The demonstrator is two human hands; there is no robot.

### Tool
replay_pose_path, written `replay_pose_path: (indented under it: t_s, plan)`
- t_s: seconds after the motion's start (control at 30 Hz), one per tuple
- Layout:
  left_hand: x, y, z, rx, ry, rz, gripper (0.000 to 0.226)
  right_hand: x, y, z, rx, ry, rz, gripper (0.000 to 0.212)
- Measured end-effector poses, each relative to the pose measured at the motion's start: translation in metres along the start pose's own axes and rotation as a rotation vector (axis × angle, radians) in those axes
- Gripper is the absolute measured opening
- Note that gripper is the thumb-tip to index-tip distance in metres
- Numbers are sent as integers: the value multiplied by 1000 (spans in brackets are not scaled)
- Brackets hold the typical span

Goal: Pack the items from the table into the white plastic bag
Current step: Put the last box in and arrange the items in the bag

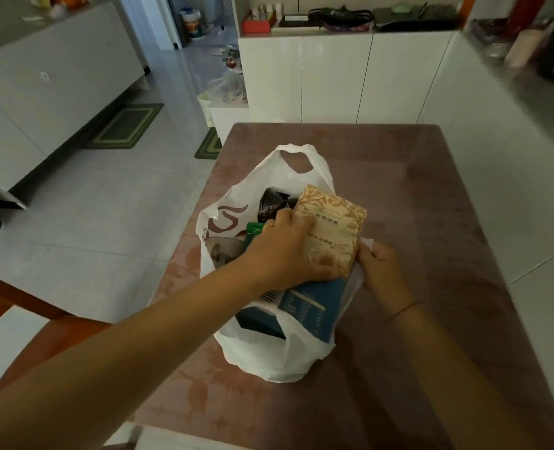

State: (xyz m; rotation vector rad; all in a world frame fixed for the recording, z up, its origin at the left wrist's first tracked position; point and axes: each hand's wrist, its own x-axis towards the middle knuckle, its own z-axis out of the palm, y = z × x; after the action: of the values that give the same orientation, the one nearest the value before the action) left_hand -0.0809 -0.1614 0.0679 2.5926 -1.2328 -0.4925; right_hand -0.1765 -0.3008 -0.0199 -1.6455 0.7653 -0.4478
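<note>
The white plastic bag (269,358) stands open in the middle of the brown table (431,222). My left hand (282,251) grips a tan leaf-patterned tissue pack (334,228) at the bag's mouth, over a dark blue box (311,306). A green packet (254,230) and a black pouch (270,204) sit deeper inside. My right hand (382,271) pinches the bag's right rim beside the tissue pack.
White cabinets (334,79) stand behind the table and a counter (528,76) runs along the right. Grey tiled floor with green mats (126,126) lies to the left. A wooden chair (42,323) stands at the table's near left.
</note>
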Motion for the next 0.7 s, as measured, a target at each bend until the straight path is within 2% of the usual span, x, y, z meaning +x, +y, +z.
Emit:
replay_pose_path:
  t_s: [0.13, 0.33, 0.53, 0.63, 0.7]
  plan:
    - [10, 13, 1, 117, -37, -9, 91, 3, 7, -6, 62, -15, 6, 38]
    - [12, 16, 29, 15, 52, -79, 96, 4, 5, -10, 95, -18, 74, 37]
    - [28, -5, 44, 113, 187, -180, 98, 1, 12, -12, 40, 33, 35, 55]
    - [36, 11, 57, 166, 208, -223, 102, -2, 11, -6, 39, 44, 51, 52]
    - [40, 24, 62, 147, 187, -212, 104, -2, 13, -8, 52, 60, 81, 43]
